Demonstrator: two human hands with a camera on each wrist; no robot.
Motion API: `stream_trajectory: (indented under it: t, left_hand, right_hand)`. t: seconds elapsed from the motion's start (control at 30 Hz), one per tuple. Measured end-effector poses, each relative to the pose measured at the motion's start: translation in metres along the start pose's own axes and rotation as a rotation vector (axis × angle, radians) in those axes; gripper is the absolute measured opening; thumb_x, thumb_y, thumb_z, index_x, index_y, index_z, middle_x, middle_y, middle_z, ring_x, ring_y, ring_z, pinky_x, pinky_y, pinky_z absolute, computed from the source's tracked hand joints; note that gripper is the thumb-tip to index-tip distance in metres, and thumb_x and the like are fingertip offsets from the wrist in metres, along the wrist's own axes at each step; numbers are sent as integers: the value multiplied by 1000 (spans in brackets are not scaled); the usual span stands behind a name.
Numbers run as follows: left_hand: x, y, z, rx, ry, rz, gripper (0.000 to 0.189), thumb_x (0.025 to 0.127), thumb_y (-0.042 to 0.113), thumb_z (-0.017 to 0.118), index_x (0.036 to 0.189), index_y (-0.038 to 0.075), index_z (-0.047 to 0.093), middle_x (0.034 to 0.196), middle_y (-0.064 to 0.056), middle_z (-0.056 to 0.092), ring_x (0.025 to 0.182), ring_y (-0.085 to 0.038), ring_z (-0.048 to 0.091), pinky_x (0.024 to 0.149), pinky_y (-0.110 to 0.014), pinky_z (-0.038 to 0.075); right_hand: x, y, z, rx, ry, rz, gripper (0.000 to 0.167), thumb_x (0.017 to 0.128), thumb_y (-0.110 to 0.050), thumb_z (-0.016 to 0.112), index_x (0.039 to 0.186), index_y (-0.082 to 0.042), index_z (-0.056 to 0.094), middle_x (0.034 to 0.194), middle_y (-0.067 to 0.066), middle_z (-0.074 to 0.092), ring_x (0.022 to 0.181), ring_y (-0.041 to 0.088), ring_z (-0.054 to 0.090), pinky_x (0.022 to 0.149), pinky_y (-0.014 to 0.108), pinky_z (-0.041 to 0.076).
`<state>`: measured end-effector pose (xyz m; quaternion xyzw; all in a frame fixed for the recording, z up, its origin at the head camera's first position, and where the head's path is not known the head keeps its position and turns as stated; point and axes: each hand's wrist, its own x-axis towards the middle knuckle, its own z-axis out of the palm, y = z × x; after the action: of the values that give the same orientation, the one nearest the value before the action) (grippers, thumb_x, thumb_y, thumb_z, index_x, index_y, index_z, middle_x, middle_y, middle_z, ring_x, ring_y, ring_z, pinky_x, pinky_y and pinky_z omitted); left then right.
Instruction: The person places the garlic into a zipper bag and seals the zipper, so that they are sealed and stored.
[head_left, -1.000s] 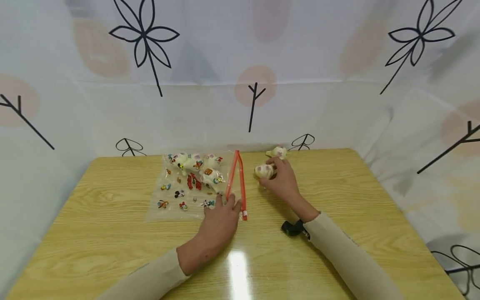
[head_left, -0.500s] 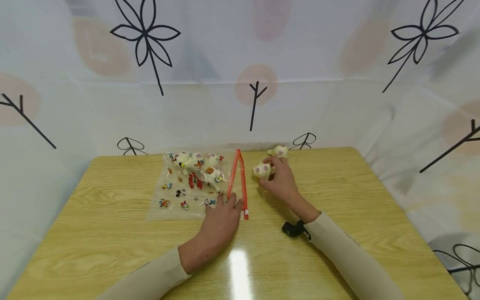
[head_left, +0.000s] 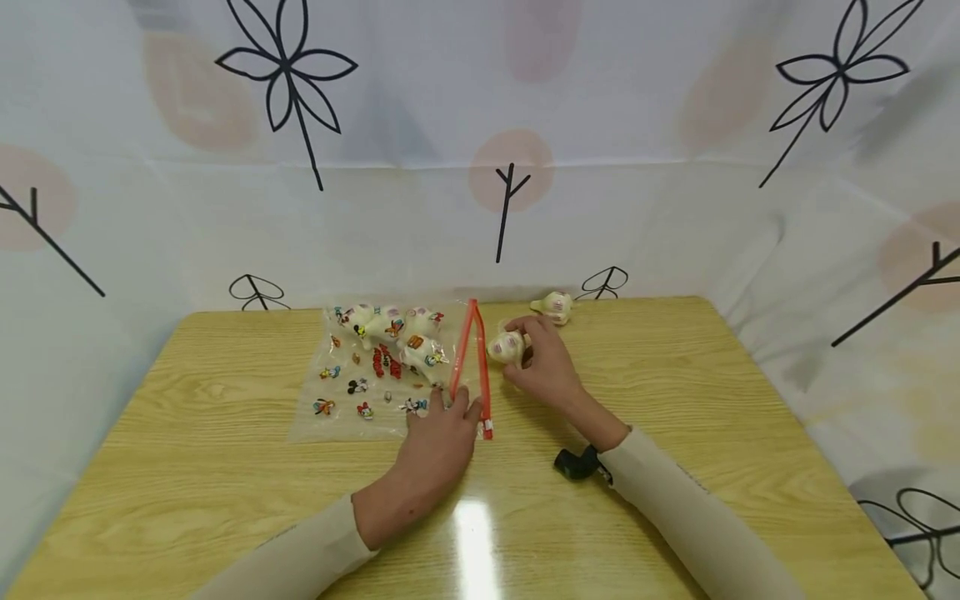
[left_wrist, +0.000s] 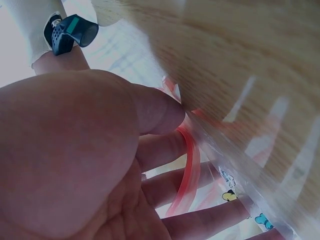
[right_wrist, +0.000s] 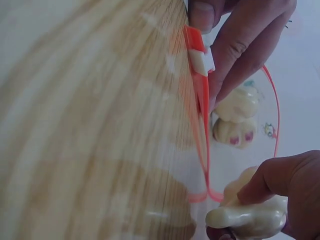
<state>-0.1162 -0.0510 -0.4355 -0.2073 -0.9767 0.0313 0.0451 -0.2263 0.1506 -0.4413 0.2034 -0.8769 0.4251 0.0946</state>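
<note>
My right hand (head_left: 547, 367) grips a white garlic bulb (head_left: 506, 347) just right of the mouth of a clear zip bag (head_left: 345, 425). In the right wrist view, that bulb's smooth stem (right_wrist: 225, 216) points left, with my thumb lying along the bulb. My left hand (head_left: 437, 442) rests on the bag's near right part, fingers spread and fairly straight. The left wrist view shows its fingertips meeting the film and table, the red zip strip (left_wrist: 190, 167) passing beneath them. Several garlic bulbs (head_left: 422, 354) lie inside the bag. Another garlic bulb (head_left: 557, 307) lies behind my right hand.
The wooden table (head_left: 225, 500) ends at a patterned cloth (head_left: 405, 225) standing along its back and sides. A black wrist device (head_left: 576, 464) sits at my right cuff. The bag's white slider (right_wrist: 200, 61) is by my left hand.
My right hand has moved left with the garlic bulb, bringing it close to the red zip strip. The bulb behind shows more fully. My left hand stays in place on the bag.
</note>
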Motion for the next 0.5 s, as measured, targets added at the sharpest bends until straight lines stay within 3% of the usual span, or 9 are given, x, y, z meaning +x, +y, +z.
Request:
stream_trajectory:
  t: [0.27,0.5]
  left_hand:
    - [0,0,0,-30,-30,-10,40,110,17,56,150,16,62,153,-14,56,138,-50,53,82,-67,61]
    - [0,-1,1,-12,-3,5,39,109,16,58,148,16,64,151,-14,58,135,-50,56,79,-66,62]
  right_hand:
    - [3,-3,8,2,-38,-14,56,79,3,78,132,-3,61,125,17,54,77,24,63,68,27,54]
    - [5,-7,12,13,-58,-28,57,81,2,79,135,-1,62,128,18,57,82,29,66,72,30,57]
